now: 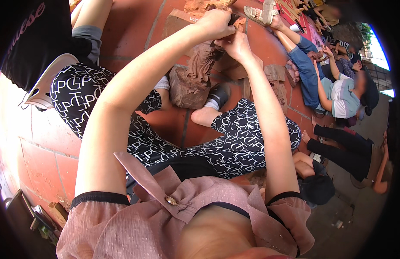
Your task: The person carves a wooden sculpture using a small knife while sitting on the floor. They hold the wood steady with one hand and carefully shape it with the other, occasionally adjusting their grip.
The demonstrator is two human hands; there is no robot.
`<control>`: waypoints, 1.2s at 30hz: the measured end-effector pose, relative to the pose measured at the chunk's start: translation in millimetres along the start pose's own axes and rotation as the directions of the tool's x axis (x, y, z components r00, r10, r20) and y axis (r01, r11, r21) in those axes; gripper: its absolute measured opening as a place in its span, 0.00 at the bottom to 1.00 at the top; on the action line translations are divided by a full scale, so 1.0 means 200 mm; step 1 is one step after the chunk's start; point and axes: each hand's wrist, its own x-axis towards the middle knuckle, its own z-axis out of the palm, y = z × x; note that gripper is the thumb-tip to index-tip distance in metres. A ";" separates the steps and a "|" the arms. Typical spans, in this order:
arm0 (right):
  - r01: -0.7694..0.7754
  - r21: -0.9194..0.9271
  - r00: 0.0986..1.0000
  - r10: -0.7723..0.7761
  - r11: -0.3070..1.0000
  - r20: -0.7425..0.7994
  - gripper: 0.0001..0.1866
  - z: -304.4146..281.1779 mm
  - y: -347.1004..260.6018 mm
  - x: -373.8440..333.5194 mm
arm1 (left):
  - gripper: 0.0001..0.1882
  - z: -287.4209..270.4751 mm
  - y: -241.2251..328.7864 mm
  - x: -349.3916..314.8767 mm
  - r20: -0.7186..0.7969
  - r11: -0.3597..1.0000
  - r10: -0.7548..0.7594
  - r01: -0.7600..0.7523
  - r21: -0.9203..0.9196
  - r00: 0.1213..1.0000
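Between my legs stands a brown carved figure [201, 64] with draped folds, rising from a rough block base [189, 88]. It looks like carved wood. My left hand [215, 24] is closed at the upper end of the carving, its fingertips at a small dark piece [234, 19] that I cannot identify. Just below and to the right, my right hand [237, 46] has its fingers curled in against the top of the figure. Both hands almost meet there. They cover the figure's top, and what lies between the fingers is hidden.
Behind the carving lie a flat brown block [178, 22] and an orange-brown rough piece [204, 6]. More rough blocks [275, 82] stand to the right on red floor tiles [44, 164]. A person in black sits close at left beside a pale cap [57, 77]. Several people sit at right.
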 end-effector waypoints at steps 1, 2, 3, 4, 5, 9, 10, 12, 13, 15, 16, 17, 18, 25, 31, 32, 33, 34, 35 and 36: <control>0.008 -0.045 1.000 -0.009 0.999 -0.021 0.12 0.01 0.02 0.02 | 0.20 -0.04 0.02 0.00 0.012 1.000 -0.007 0.007 -0.009 1.000; 0.015 -0.091 0.999 -0.019 0.996 -0.041 0.12 0.01 0.03 0.02 | 0.21 -0.05 0.02 0.00 0.022 1.000 -0.011 0.012 -0.025 1.000; 0.018 -0.063 0.999 -0.021 0.998 -0.050 0.11 0.02 0.03 0.02 | 0.21 -0.07 0.01 0.01 0.031 0.999 -0.015 0.016 -0.037 0.999; 0.020 -0.036 0.998 -0.022 0.999 -0.060 0.11 0.02 0.02 0.01 | 0.21 -0.08 0.01 0.01 0.040 0.999 -0.019 0.021 -0.048 0.999; 0.023 -0.009 0.997 -0.024 1.000 -0.070 0.11 0.02 0.02 0.01 | 0.20 -0.06 0.02 -0.01 0.003 1.000 -0.006 0.006 -0.025 1.000; 0.027 -0.025 0.998 -0.028 0.999 -0.051 0.11 0.02 0.01 0.00 | 0.19 -0.02 0.01 -0.02 -0.017 1.000 0.011 -0.011 0.003 1.000; 0.012 -0.070 0.998 -0.017 0.997 -0.068 0.10 0.02 0.00 0.02 | 0.19 -0.03 0.00 0.00 -0.037 1.000 0.013 -0.014 -0.014 0.999; -0.015 -0.071 0.998 0.010 0.997 -0.070 0.10 0.02 0.00 0.02 | 0.19 -0.02 0.00 0.01 -0.050 1.000 0.022 -0.023 -0.020 0.999; -0.026 -0.026 0.998 0.025 0.999 -0.053 0.10 0.02 0.00 0.00 | 0.19 -0.01 0.00 0.00 -0.042 0.999 0.030 -0.030 -0.009 0.999; -0.022 0.009 0.999 0.022 1.000 -0.031 0.10 0.01 0.00 -0.01 | 0.18 0.02 0.01 -0.03 -0.047 0.999 0.036 -0.037 -0.003 0.998; -0.006 0.000 1.000 0.006 1.000 -0.025 0.10 0.00 0.00 -0.01 | 0.18 0.02 0.01 -0.02 -0.050 0.999 0.033 -0.033 -0.004 0.998; 0.010 -0.009 1.000 -0.010 1.000 -0.018 0.09 0.00 -0.01 -0.01 | 0.18 0.01 0.01 -0.01 -0.053 1.000 0.030 -0.030 -0.005 0.998; -0.015 -0.014 0.999 0.015 1.000 -0.035 0.10 0.00 -0.01 -0.01 | 0.17 -0.01 0.01 0.01 -0.057 1.000 0.025 -0.025 -0.007 0.998; -0.053 -0.010 0.995 0.052 0.999 -0.084 0.10 0.02 -0.01 0.00 | 0.18 0.00 0.01 0.01 -0.044 0.999 0.022 -0.020 0.031 0.999; -0.003 -0.060 0.992 -0.004 0.998 -0.126 0.16 0.03 0.01 -0.03 | 0.20 0.02 0.02 0.00 -0.019 0.985 0.168 -0.167 0.035 0.986; 0.018 -0.024 0.990 -0.021 1.000 -0.140 0.16 0.04 0.02 -0.04 | 0.20 0.00 0.02 0.02 -0.010 0.986 0.165 -0.165 0.039 0.986; 0.031 0.102 0.992 -0.018 0.994 -0.124 0.15 0.04 0.04 -0.03 | 0.20 0.00 0.03 0.03 0.000 0.986 0.160 -0.159 0.038 0.987; -0.016 0.135 0.983 0.040 0.991 -0.181 0.14 0.06 0.06 -0.03 | 0.20 -0.01 0.04 0.03 0.010 0.987 0.154 -0.154 0.037 0.988; -0.060 0.170 0.967 0.099 0.984 -0.235 0.14 0.07 0.07 -0.04 | 0.19 -0.01 0.05 0.03 -0.009 0.986 0.167 -0.167 0.010 0.986; -0.097 0.208 0.946 0.156 0.973 -0.286 0.13 0.08 0.06 -0.03 | 0.19 -0.02 0.04 0.03 -0.039 0.978 0.184 -0.186 -0.091 0.982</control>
